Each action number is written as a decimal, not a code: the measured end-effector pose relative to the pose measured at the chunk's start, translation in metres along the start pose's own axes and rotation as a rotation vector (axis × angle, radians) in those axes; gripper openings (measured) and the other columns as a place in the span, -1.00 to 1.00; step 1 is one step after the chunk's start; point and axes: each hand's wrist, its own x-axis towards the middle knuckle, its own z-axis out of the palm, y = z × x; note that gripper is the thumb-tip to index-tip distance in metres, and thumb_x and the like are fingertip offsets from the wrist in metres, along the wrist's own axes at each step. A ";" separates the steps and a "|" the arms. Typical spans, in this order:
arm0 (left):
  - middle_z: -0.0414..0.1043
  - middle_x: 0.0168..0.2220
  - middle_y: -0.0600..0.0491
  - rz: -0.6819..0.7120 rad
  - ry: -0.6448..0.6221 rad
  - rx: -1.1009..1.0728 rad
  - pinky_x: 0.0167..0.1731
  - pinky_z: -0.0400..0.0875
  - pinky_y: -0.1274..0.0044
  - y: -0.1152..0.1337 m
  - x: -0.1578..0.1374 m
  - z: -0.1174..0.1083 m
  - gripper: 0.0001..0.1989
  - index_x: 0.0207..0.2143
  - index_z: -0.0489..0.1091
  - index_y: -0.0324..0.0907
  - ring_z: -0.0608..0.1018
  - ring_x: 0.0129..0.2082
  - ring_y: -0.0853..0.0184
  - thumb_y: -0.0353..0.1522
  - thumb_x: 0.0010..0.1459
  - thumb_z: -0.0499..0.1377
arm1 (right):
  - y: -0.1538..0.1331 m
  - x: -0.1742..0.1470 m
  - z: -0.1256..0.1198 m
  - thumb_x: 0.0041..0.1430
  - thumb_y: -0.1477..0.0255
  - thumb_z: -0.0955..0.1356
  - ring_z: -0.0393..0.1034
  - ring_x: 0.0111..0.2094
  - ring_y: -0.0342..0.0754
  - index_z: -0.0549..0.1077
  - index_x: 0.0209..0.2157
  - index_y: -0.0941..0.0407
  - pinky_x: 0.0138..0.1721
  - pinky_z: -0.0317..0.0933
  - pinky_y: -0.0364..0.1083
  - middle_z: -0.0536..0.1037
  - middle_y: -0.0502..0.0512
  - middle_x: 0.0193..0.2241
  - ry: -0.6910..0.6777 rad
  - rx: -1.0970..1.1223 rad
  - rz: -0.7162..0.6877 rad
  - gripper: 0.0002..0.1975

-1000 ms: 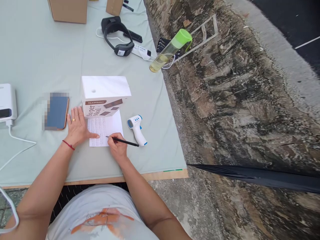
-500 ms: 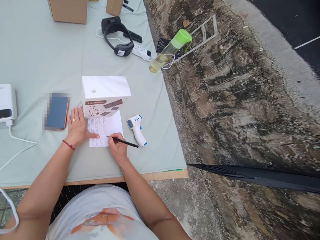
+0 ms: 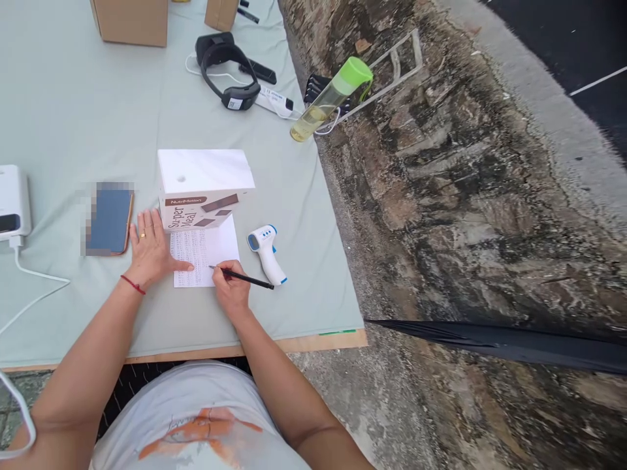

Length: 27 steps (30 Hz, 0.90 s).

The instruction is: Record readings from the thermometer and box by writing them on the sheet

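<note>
My right hand (image 3: pixel 231 287) grips a black pen (image 3: pixel 249 279), its tip at the sheet of paper (image 3: pixel 226 247). Small handwritten marks fill the left part of the sheet; the far part is hidden by a white box. My left hand (image 3: pixel 151 247) lies flat with fingers spread, the thumb across the paper and the other fingers on the cloth. Just beyond both hands stands the white box (image 3: pixel 206 171) with "Super Meal" printed on its near side. A phone (image 3: pixel 110 222) lies left of my left hand. To the right of the pen rests a white and blue infrared thermometer (image 3: pixel 267 254).
A pale green cloth (image 3: pixel 88 111) covers the table. Farther back are a black headset (image 3: pixel 229 72), a green-capped bottle (image 3: pixel 327 104) at the right edge, and cardboard boxes (image 3: pixel 132 23). A white power bank (image 3: pixel 14 202) with a cable sits at far left.
The whole view has shifted very slightly, so things on the table appear a little farther left. The pen in my right hand has moved slightly right relative to the sheet.
</note>
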 end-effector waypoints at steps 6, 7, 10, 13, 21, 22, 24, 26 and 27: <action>-0.38 0.46 -0.53 -0.002 -0.009 0.002 0.35 -0.37 -0.10 0.001 0.000 -0.002 0.63 0.44 -0.42 -0.50 -0.29 0.46 -0.34 0.12 -0.38 0.47 | -0.001 0.001 0.000 0.00 0.32 0.30 0.22 -0.53 -0.14 0.34 -0.48 0.06 -0.45 0.19 -0.12 0.37 -0.10 -0.58 -0.001 -0.030 -0.020 -0.89; -0.38 0.46 -0.53 -0.007 -0.013 0.006 0.35 -0.36 -0.10 0.002 0.000 -0.002 0.63 0.44 -0.42 -0.51 -0.29 0.46 -0.34 0.12 -0.38 0.47 | -0.001 0.001 0.000 0.01 0.32 0.30 0.22 -0.53 -0.14 0.34 -0.49 0.06 -0.45 0.19 -0.12 0.37 -0.10 -0.58 -0.006 -0.038 -0.025 -0.89; -0.40 0.45 -0.54 -0.026 -0.037 0.025 0.36 -0.37 -0.08 0.003 0.000 -0.004 0.63 0.43 -0.40 -0.54 -0.30 0.46 -0.32 0.10 -0.38 0.48 | 0.001 0.000 0.000 0.01 0.35 0.30 0.22 -0.53 -0.14 0.34 -0.50 0.06 -0.46 0.18 -0.12 0.36 -0.10 -0.58 -0.012 -0.052 -0.039 -0.91; -0.41 0.45 -0.54 -0.034 -0.048 0.034 0.37 -0.39 -0.06 0.004 0.000 -0.005 0.63 0.43 -0.40 -0.56 -0.32 0.46 -0.31 0.10 -0.38 0.48 | 0.002 -0.001 -0.001 0.07 0.37 0.29 0.23 -0.53 -0.13 0.34 -0.48 0.06 -0.46 0.20 -0.11 0.36 -0.08 -0.57 -0.008 -0.078 -0.081 -0.91; -0.39 0.46 -0.52 -0.025 -0.025 -0.022 0.37 -0.38 -0.05 0.003 -0.001 -0.006 0.56 0.43 -0.42 -0.50 -0.30 0.46 -0.28 0.04 -0.29 0.48 | 0.009 0.018 -0.036 0.34 0.43 0.23 0.42 -0.13 0.04 0.47 -0.07 0.06 -0.06 0.36 0.07 0.53 0.14 -0.22 0.026 -0.386 -0.535 -0.77; -0.38 0.46 -0.51 -0.024 -0.011 -0.040 0.38 -0.37 -0.04 0.002 0.000 -0.006 0.52 0.43 -0.41 -0.50 -0.29 0.47 -0.26 0.02 -0.25 0.47 | 0.012 0.023 -0.041 0.35 0.46 0.20 0.42 -0.10 0.06 0.46 -0.01 0.05 -0.03 0.36 0.10 0.53 0.16 -0.18 0.007 -0.442 -0.562 -0.71; -0.33 0.47 -0.48 -0.015 0.033 -0.095 0.39 -0.32 -0.01 -0.002 0.002 -0.005 0.41 0.44 -0.40 -0.47 -0.24 0.48 -0.22 -0.04 -0.14 0.44 | 0.020 0.031 -0.047 0.36 0.50 0.15 0.41 -0.05 0.09 0.43 0.10 0.05 0.03 0.34 0.16 0.52 0.21 -0.12 -0.031 -0.534 -0.576 -0.62; -0.24 0.47 -0.42 0.021 0.106 -0.169 0.40 -0.21 0.02 -0.007 0.006 -0.004 0.31 0.45 -0.39 -0.41 -0.14 0.48 -0.18 -0.08 -0.05 0.39 | 0.027 0.037 -0.048 0.36 0.52 0.12 0.41 -0.03 0.12 0.41 0.15 0.07 0.05 0.33 0.19 0.51 0.26 -0.09 -0.065 -0.581 -0.568 -0.56; -0.18 0.46 -0.39 0.048 0.151 -0.206 0.39 -0.13 0.03 -0.009 0.008 -0.004 0.27 0.45 -0.38 -0.37 -0.08 0.47 -0.16 -0.08 -0.02 0.37 | 0.031 0.038 -0.048 0.36 0.52 0.12 0.42 -0.03 0.13 0.41 0.17 0.07 0.05 0.33 0.20 0.52 0.28 -0.08 -0.077 -0.586 -0.561 -0.55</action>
